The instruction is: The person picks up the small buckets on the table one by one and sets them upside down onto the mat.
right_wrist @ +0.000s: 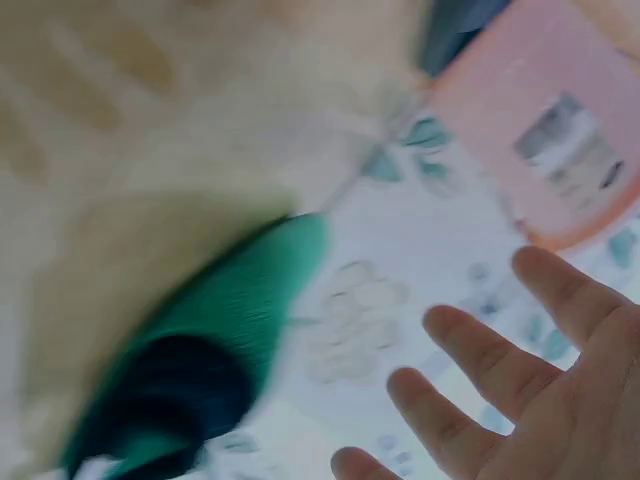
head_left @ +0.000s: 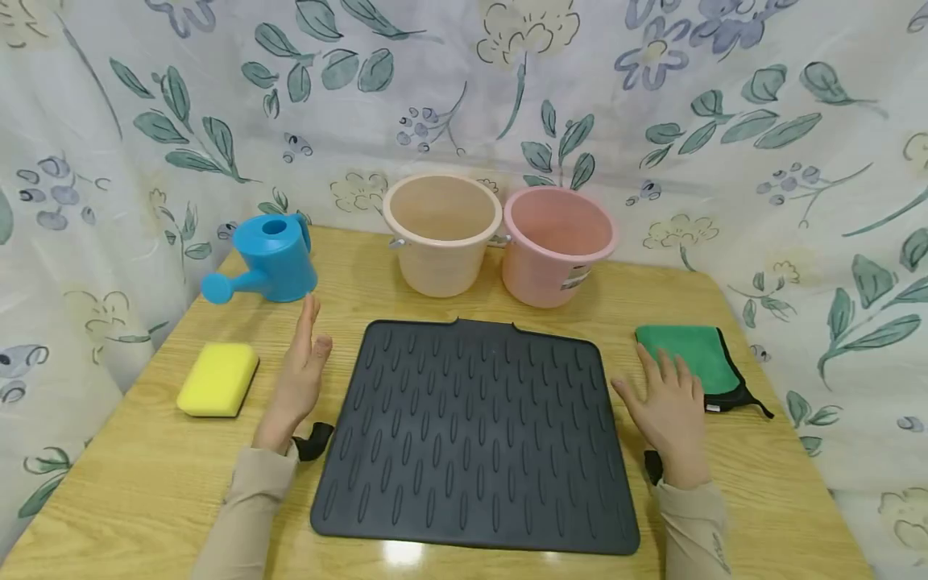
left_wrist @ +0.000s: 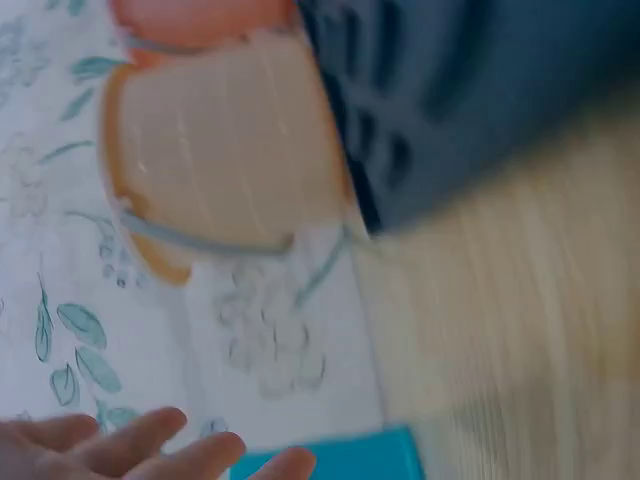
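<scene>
**Left hand (head_left: 299, 379) and right hand (head_left: 670, 403) are flanking a dark mat (head_left: 478, 435)**

Neither of the 2 hands is holding anything. The left hand is standing edge-on beside the mat, its fingers reaching out straight, with the yellow sponge (head_left: 217, 379) lying to its left and the blue watering can (head_left: 279, 262) standing just beyond its fingertips. The right hand is spreading its fingers, palm down, next to the green cloth (head_left: 692, 354); in the head view its fingertips are overlapping the cloth, while the right wrist view is showing them apart from it.

The mat is lying flat on the tabletop (head_left: 123, 491) between the hands, and beyond it the cream bucket (head_left: 442, 266) and pink bucket (head_left: 538, 278) are standing side by side.

For good handling, the hands are probably needing a clear approach. The mat is looking thin and broad, so pinching its 2 opposite edges evenly would be keeping it level. The cloth is looking soft, so gathering it with relaxed fingers would be working better than pressing. On the left, keeping the fingertips off the can's spout would be avoiding a knock.
</scene>
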Demonstrator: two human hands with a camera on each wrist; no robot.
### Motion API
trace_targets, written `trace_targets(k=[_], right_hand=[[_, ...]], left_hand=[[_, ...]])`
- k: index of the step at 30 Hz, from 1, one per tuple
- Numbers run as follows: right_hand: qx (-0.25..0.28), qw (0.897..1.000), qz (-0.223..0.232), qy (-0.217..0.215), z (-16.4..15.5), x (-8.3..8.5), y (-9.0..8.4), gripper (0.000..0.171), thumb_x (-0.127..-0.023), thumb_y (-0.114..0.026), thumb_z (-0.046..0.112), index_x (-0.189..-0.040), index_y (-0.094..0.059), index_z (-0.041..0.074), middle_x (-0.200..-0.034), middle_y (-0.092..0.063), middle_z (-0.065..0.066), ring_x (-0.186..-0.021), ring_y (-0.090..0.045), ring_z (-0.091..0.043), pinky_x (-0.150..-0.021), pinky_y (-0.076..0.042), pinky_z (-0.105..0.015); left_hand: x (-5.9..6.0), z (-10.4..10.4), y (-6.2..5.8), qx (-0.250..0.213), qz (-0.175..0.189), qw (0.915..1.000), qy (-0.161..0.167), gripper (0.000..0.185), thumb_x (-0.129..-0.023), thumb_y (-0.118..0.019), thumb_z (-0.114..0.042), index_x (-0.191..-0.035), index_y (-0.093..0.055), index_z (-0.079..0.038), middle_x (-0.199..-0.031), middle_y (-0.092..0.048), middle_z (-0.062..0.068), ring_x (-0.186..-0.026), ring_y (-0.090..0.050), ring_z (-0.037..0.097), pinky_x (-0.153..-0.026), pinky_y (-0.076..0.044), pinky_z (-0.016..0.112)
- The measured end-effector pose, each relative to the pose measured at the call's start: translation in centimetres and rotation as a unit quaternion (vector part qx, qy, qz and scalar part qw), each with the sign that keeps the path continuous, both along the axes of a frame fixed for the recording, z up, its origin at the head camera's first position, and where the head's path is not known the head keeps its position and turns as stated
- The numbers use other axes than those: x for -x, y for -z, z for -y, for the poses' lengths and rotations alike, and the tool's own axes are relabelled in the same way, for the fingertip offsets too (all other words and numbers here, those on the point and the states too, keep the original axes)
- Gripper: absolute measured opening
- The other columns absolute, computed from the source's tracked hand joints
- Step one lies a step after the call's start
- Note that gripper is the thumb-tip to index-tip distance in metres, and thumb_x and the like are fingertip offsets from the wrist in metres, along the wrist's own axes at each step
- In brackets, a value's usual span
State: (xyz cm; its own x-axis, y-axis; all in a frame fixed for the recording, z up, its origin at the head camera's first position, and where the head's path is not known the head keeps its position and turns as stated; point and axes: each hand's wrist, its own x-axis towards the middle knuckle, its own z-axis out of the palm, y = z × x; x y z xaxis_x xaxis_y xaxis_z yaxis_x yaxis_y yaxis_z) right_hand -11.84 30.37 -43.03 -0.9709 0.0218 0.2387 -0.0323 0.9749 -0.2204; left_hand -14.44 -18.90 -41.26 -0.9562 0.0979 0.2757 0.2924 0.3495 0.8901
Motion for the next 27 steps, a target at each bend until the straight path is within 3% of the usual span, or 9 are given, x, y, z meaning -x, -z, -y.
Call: trace_targets(k=[2,3,6,9,12,18,19,23,27], right_hand=[[-0.004,1.000,-0.024,-0.013,0.9,0.7,-0.6,0.070,-0.087,-0.049,0.055,-0.141,-0.035,0.013,-0.139,-0.035,-0.025,-0.127,-0.026,-0.047,-0.101,-0.017,-0.062],[-0.006,0.999,-0.038,-0.019,1.4,1.0,-1.0,0.068,-0.086,-0.053,0.053,-0.139,-0.040,0.012,-0.137,-0.038,-0.025,-0.126,-0.028,-0.046,-0.101,-0.019,-0.061],[-0.021,0.995,-0.087,-0.040,3.2,2.4,-2.4,0.057,-0.084,-0.062,0.042,-0.129,-0.051,0.009,-0.131,-0.047,-0.022,-0.121,-0.037,-0.043,-0.099,-0.027,-0.058],[-0.028,0.990,-0.120,-0.068,5.3,3.9,-3.9,0.049,-0.081,-0.066,0.035,-0.123,-0.057,0.009,-0.127,-0.052,-0.019,-0.118,-0.042,-0.040,-0.096,-0.031,-0.057],[-0.035,0.986,-0.133,-0.099,7.4,5.2,-5.3,0.047,-0.081,-0.067,0.033,-0.121,-0.058,0.010,-0.124,-0.054,-0.016,-0.116,-0.045,-0.038,-0.094,-0.035,-0.055],[-0.046,0.981,-0.118,-0.146,11.8,7.5,-7.0,0.045,-0.084,-0.063,0.034,-0.123,-0.057,0.011,-0.128,-0.053,-0.012,-0.119,-0.044,-0.033,-0.098,-0.034,-0.051],[-0.047,0.981,-0.115,-0.152,12.4,7.9,-7.2,0.045,-0.085,-0.063,0.034,-0.124,-0.057,0.012,-0.129,-0.052,-0.012,-0.120,-0.043,-0.032,-0.099,-0.033,-0.050],[-0.048,0.973,-0.133,-0.182,14.8,9.1,-7.7,0.045,-0.085,-0.063,0.032,-0.125,-0.056,0.012,-0.130,-0.052,-0.011,-0.122,-0.043,-0.031,-0.099,-0.035,-0.048],[-0.046,0.963,-0.163,-0.209,17.1,10.2,-8.2,0.046,-0.083,-0.065,0.028,-0.125,-0.056,0.012,-0.131,-0.052,-0.012,-0.122,-0.045,-0.030,-0.101,-0.035,-0.045]], left_hand=[[0.5,-0.6,-0.6,-0.115,0.029,0.9924,0.033,0.063,-0.098,-0.023,-0.046,-0.148,0.003,-0.018,-0.154,-0.003,0.011,-0.140,-0.003,0.031,-0.108,-0.010,0.057],[0.8,-0.9,-1.0,-0.174,0.048,0.9824,0.050,0.063,-0.098,-0.020,-0.048,-0.148,0.002,-0.017,-0.153,-0.004,0.012,-0.140,-0.004,0.032,-0.108,-0.011,0.056],[2.0,-1.7,-1.7,-0.335,0.099,0.9328,0.090,0.068,-0.096,-0.015,-0.053,-0.148,0.001,-0.012,-0.152,-0.003,0.018,-0.139,-0.006,0.035,-0.110,-0.012,0.052],[3.5,-2.7,-1.7,-0.432,0.128,0.8866,0.103,0.073,-0.094,-0.017,-0.057,-0.148,0.001,-0.011,-0.152,-0.001,0.020,-0.139,-0.004,0.036,-0.110,-0.010,0.053],[5.2,-3.7,-0.5,-0.474,0.140,0.8632,0.105,0.075,-0.093,-0.022,-0.058,-0.148,-0.001,-0.013,-0.152,-0.002,0.018,-0.139,-0.004,0.035,-0.110,-0.010,0.053],[7.6,-5.7,0.6,-0.508,0.164,0.8417,0.080,0.074,-0.093,-0.023,-0.060,-0.148,-0.004,-0.015,-0.152,-0.005,0.017,-0.139,-0.005,0.034,-0.110,-0.011,0.052],[7.7,-6.3,0.0,-0.502,0.170,0.8455,0.066,0.075,-0.092,-0.019,-0.060,-0.148,-0.002,-0.013,-0.152,-0.003,0.018,-0.139,-0.004,0.035,-0.110,-0.009,0.053],[8.9,-7.5,-0.2,-0.513,0.177,0.8393,0.036,0.069,-0.095,-0.012,-0.053,-0.147,-0.002,-0.009,-0.152,-0.006,0.018,-0.139,-0.007,0.032,-0.112,-0.008,0.048],[9.5,-8.2,-0.3,-0.510,0.164,0.8445,0.010,0.066,-0.097,-0.012,-0.049,-0.147,-0.007,-0.008,-0.152,-0.012,0.016,-0.139,-0.012,0.030,-0.112,-0.011,0.046]])
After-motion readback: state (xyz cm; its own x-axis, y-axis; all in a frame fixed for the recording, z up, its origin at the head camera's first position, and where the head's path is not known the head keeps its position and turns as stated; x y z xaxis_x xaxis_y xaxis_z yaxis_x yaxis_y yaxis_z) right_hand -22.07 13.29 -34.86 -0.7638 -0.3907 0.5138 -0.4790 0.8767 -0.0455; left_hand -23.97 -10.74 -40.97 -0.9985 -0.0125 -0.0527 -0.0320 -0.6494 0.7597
